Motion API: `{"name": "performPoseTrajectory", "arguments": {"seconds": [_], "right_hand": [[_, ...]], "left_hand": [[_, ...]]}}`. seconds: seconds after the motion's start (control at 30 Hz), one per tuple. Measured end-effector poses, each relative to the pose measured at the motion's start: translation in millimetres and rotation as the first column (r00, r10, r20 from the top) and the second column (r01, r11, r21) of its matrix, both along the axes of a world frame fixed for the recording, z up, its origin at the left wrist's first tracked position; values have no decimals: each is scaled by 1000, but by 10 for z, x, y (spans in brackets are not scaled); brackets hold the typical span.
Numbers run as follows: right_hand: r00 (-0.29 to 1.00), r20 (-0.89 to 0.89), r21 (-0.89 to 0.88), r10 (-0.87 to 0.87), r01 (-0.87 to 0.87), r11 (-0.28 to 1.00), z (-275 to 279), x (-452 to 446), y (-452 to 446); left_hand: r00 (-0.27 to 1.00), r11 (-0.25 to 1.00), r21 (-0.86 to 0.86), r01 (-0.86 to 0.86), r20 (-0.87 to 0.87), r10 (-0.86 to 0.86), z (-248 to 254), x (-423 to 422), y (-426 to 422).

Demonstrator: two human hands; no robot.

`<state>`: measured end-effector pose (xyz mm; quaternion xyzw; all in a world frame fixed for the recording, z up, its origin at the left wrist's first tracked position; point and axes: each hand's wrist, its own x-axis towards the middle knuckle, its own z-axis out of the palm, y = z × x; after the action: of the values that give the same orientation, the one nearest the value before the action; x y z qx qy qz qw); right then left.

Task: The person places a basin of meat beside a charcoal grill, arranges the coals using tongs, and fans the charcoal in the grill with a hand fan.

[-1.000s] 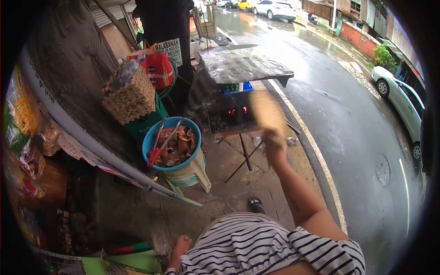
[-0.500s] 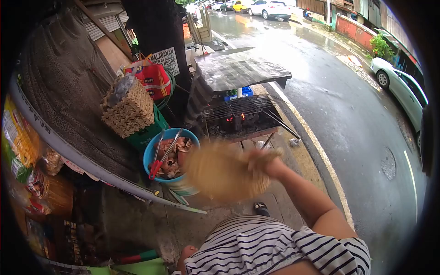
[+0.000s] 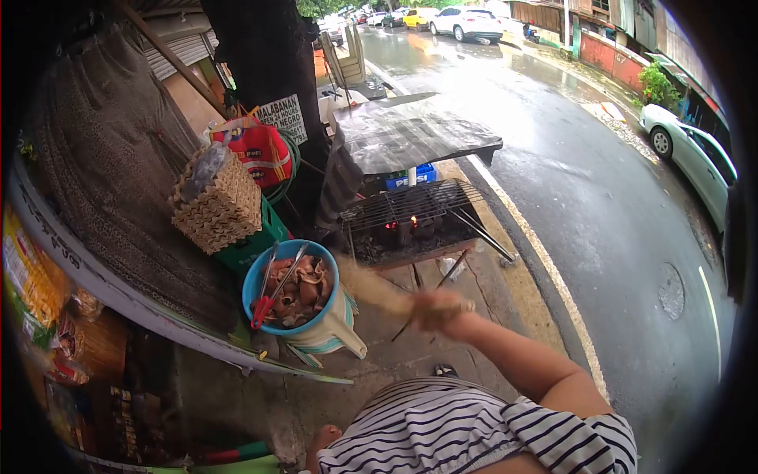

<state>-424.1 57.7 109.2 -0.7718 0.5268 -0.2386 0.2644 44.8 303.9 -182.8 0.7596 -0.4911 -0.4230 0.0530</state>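
Observation:
My right hand (image 3: 442,310) is closed round the handle of a woven hand fan (image 3: 375,290), which looks thin, edge-on and smeared by motion. The fan lies between a blue basin (image 3: 251,272) and a charcoal grill (image 3: 410,254). Black charcoal with a few glowing embers (image 3: 413,220) sits under the grill's wire grate (image 3: 430,197). The basin holds raw-looking meat pieces (image 3: 304,288) and metal tongs (image 3: 286,276) with red grips. Low in the view, my left hand (image 3: 324,436) shows only in part beside my striped shirt; its fingers are not clear.
A sheet cover (image 3: 418,134) hangs over the grill's far side, near a blue crate (image 3: 422,175). Egg trays (image 3: 217,209) are stacked on a green crate (image 3: 272,229) left of the grill. A white stool (image 3: 339,332) supports the basin. The wet road (image 3: 592,205) runs along the right.
The fan has swung from broad side showing to edge-on. My right hand has moved slightly left and down. The stool under the basin shows more now.

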Motion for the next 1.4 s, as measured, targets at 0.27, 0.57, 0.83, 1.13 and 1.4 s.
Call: {"name": "performPoseTrajectory", "arguments": {"seconds": [0.27,0.57,0.83,1.13,1.4], "right_hand": [[218,974,30,-55,116,993,-427,-97,97],[539,782,145,-314,332,932,-459,-351,45],[652,732,220,-199,51,974,-773,-409,185],[515,772,49,-372,536,843,-138,-364,-89],[721,648,-30,-245,346,938,-162,-274,69]], "left_hand": [[1000,992,128,-9,-5,10,-115,-131,16],[998,995,93,-24,58,18,-241,-159,26],[1000,980,195,-28,18,25,-386,2,179],[997,988,137,72,16,-74,-427,-39,278],[996,985,172,6,90,-22,768,-564,-70]]}}
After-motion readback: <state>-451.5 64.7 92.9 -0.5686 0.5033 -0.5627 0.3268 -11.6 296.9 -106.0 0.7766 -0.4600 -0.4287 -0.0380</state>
